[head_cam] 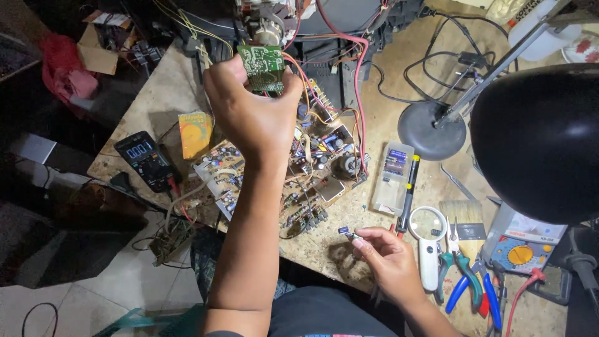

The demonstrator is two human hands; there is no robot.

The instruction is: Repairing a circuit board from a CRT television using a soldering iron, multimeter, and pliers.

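Up high, your left hand (253, 115) grips a small green circuit board (262, 65), its lower edge hidden behind your fingers. Lower down, your right hand (388, 259) pinches a tiny component (345, 233), too small to identify, over the workbench (159, 100).

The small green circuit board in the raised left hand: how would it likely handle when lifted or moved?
The small green circuit board looks stiff and light: the left hand holds it up by its edge. Wires still run from it, so it would probably tug back. Its exposed solder side seems fragile.
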